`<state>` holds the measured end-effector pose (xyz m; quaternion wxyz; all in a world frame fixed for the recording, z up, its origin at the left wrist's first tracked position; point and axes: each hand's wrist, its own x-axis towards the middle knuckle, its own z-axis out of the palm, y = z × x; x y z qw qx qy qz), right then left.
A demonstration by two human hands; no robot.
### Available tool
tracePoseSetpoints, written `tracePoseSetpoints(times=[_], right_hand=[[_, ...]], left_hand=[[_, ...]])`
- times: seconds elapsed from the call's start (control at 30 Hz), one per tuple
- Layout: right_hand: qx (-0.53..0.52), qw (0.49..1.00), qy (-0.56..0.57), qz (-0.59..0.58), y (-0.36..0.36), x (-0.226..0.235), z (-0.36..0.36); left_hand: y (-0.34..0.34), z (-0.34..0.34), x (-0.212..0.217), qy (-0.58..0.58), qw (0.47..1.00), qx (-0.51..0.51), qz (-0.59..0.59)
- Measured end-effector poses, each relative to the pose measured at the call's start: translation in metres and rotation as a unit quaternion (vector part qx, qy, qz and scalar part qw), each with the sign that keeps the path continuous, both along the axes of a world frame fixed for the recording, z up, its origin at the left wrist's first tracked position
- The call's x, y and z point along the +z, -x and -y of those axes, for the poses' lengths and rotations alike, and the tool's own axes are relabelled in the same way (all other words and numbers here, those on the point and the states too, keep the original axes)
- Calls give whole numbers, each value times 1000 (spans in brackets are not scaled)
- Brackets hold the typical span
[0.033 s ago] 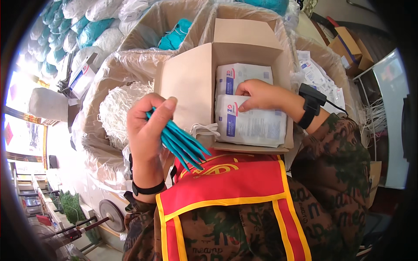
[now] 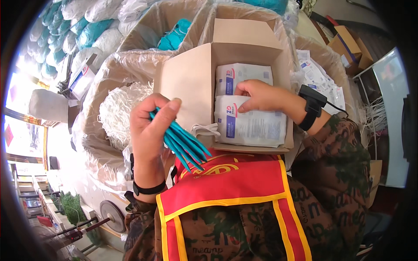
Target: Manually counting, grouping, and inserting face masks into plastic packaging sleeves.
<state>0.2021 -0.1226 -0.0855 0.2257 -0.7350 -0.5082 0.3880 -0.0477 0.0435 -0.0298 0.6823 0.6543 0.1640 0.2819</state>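
Observation:
A fanned stack of flat teal face masks (image 2: 185,145) is pinched in my left hand (image 2: 152,124), thumb on top, over the box's near left corner. White elastic loops (image 2: 205,129) lie at the box edge beside the stack. My right hand (image 2: 259,98) reaches into an open cardboard box (image 2: 185,89) and grips the upper edge of the nearer white packet (image 2: 257,126). Its thumb presses on the packet's face; some fingertips are hidden behind that edge. A second white packet (image 2: 254,73) with the same blue panel lies just beyond it.
Left of the box, a plastic-lined bin holds tangled white cords (image 2: 124,115). Behind stands a lined carton with a teal bundle (image 2: 175,37); small white packets (image 2: 320,80) fill another at right. Bagged teal and white goods (image 2: 91,32) are piled at far left.
My left hand has shifted very slightly to the right with the masks. My right hand keeps its place on the packet.

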Motion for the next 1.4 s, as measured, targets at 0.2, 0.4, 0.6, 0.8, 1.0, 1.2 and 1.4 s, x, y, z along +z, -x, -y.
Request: tracePoseSetpoints(times=[0.2,0.4,0.6,0.8,1.0,1.2,1.4], right_hand=[[-21,977,-179,110,40,66,30],[-26,910,-298,286,63,83,39],[-82,822,-399,398,80,82,49],[-98,929,-311,178,60,90,50],[-109,912,-338,203,64,93,48],[-9,886,-394,244,63,87,41],[11,805,-425,413,82,87,42]], left_hand=[[-25,5,-13,-131,981,-94,-111],[-49,28,-2,-74,983,-136,-103],[-55,48,-4,-191,981,14,-35],[-54,57,3,-285,957,-40,-48],[-54,64,0,-147,988,-40,-12],[-54,60,4,-104,992,-71,-17],[-51,59,9,105,991,-79,-16]])
